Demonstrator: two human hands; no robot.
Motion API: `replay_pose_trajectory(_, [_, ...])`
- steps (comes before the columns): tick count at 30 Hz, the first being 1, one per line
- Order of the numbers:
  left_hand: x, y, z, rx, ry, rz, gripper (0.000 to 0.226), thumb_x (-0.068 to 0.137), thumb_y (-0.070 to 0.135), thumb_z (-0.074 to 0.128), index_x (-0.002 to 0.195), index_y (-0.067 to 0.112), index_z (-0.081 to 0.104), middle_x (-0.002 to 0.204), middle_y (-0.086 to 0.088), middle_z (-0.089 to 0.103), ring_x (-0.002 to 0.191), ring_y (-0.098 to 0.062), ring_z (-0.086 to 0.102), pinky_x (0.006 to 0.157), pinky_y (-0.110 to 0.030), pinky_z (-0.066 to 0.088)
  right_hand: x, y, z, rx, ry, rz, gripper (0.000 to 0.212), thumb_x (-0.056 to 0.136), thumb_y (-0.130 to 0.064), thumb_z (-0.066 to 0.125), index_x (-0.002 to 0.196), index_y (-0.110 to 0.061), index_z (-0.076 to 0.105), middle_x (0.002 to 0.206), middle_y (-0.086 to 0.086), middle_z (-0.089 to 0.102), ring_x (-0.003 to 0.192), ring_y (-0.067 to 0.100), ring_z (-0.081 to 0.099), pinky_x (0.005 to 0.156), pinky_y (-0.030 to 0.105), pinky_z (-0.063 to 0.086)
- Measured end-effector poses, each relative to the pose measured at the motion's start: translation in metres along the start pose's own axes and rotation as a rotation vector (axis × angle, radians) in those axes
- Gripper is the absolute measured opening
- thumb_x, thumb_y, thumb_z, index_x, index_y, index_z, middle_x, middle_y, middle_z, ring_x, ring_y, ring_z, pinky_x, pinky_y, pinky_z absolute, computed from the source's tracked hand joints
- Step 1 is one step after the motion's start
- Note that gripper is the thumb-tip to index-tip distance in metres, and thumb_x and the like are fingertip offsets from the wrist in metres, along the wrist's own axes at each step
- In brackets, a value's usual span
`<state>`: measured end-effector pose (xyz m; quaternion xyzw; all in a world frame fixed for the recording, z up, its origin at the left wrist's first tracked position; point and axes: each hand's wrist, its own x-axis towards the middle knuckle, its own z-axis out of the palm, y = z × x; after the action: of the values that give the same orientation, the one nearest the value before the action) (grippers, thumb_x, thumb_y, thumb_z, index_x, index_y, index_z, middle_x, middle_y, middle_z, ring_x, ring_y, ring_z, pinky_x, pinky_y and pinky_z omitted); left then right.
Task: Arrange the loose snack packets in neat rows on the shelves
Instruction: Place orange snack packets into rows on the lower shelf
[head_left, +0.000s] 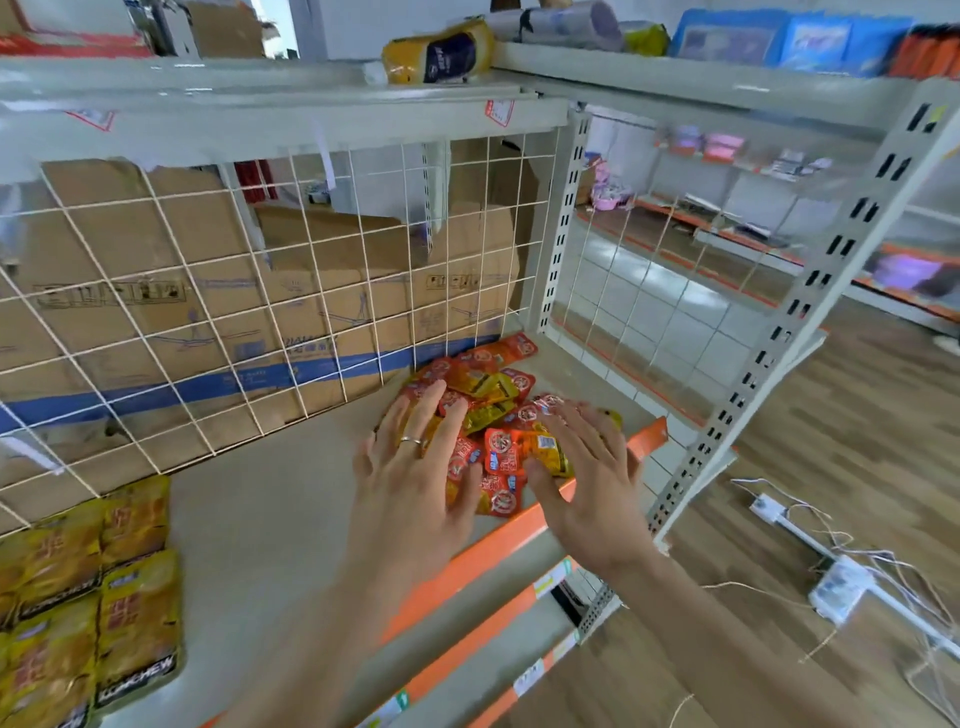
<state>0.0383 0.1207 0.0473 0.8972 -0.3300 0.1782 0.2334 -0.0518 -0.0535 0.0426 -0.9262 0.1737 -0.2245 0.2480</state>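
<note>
A loose heap of small red and yellow snack packets (493, 410) lies at the right end of the grey shelf (270, 509), against the wire back grid. My left hand (415, 462), a ring on one finger, lies flat with spread fingers on the heap's left side. My right hand (587, 467) rests flat on the heap's right side, thumb by the orange front lip. Both hands cover part of the heap. Larger yellow packets (88, 587) lie in neat rows at the shelf's left end.
A white wire grid (249, 291) backs the shelf, with cardboard boxes (156, 312) behind it. A perforated upright post (769, 353) closes the right end. An upper shelf (675, 78) carries bags. Cables and a power strip (836, 577) lie on the wooden floor.
</note>
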Motion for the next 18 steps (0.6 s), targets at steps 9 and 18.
replay_pose_trajectory(9, [0.016, -0.009, 0.027, -0.027, -0.056, 0.077, 0.062, 0.09, 0.046, 0.054, 0.148, 0.026, 0.043, 0.161, 0.003, 0.033, 0.146, -0.03, 0.033, 0.104, -0.06, 0.041, 0.017, 0.001, 0.006, -0.071, 0.002, 0.042, 0.073, 0.086, -0.069, 0.026, 0.146, -0.033, 0.044, 0.156, -0.014, 0.034, 0.148, 0.012, 0.013, 0.119, 0.044, 0.01])
replay_pose_trajectory(18, [0.039, -0.012, 0.037, 0.007, -0.064, 0.039, 0.061, 0.092, 0.05, 0.049, 0.148, 0.024, 0.044, 0.165, 0.004, 0.024, 0.148, -0.031, 0.029, 0.11, -0.057, 0.035, 0.065, 0.017, 0.017, -0.082, -0.026, 0.03, 0.058, 0.092, -0.058, 0.04, 0.146, -0.036, 0.043, 0.156, -0.014, 0.034, 0.146, 0.013, 0.016, 0.116, 0.048, 0.012])
